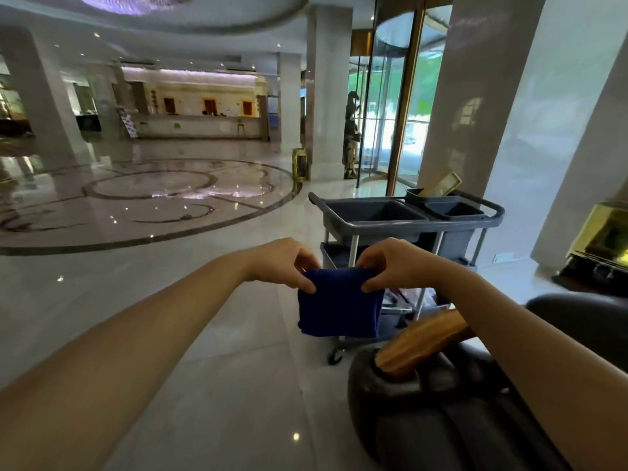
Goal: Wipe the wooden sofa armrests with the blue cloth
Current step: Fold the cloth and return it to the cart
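Two hands are holding the blue cloth in mid-air, folded, its long axis hanging downward. The left grip is pinching the top left corner; the right grip is pinching the top right. The wooden armrest is lying below-right, running away toward the grey cart. Open marble floor is lying left.
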`<state>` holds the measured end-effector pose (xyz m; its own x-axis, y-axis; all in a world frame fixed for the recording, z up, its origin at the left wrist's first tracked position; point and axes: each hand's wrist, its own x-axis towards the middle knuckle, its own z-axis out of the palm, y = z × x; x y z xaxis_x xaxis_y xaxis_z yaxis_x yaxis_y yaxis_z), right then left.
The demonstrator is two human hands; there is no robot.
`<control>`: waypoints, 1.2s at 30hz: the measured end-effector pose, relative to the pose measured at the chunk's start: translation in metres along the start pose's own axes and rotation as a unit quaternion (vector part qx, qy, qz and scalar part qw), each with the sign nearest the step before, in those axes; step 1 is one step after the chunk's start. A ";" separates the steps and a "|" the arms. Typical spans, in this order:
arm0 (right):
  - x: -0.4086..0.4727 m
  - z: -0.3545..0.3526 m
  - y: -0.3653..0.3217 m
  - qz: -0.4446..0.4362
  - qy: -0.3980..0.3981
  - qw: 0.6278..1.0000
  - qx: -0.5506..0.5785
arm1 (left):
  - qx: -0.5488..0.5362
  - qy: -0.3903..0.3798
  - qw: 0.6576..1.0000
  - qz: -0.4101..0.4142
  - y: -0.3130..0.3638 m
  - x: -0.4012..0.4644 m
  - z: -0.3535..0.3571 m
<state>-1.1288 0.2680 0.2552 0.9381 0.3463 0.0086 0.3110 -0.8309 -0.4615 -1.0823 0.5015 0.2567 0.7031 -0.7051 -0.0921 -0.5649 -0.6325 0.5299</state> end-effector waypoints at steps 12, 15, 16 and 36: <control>0.261 -0.074 0.097 0.024 0.025 0.999 0.003 | 0.008 0.007 1.000 0.027 -0.144 0.227 -0.133; 0.324 -0.086 0.125 0.042 0.043 0.998 0.001 | 0.014 -0.008 0.999 0.049 -0.187 0.295 -0.163; 0.341 -0.090 0.133 0.050 0.055 0.997 0.001 | 0.014 -0.011 0.998 0.059 -0.198 0.315 -0.172; 0.568 -0.183 0.325 0.245 0.145 0.958 0.017 | -0.004 -0.140 0.961 0.240 -0.299 0.698 -0.283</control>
<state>-0.4674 0.1150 0.2727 0.9747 -0.2220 0.0269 -0.1789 -0.8461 -0.5020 -0.3005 0.2894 0.2726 0.2176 -0.9744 -0.0569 -0.7909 -0.2102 0.5747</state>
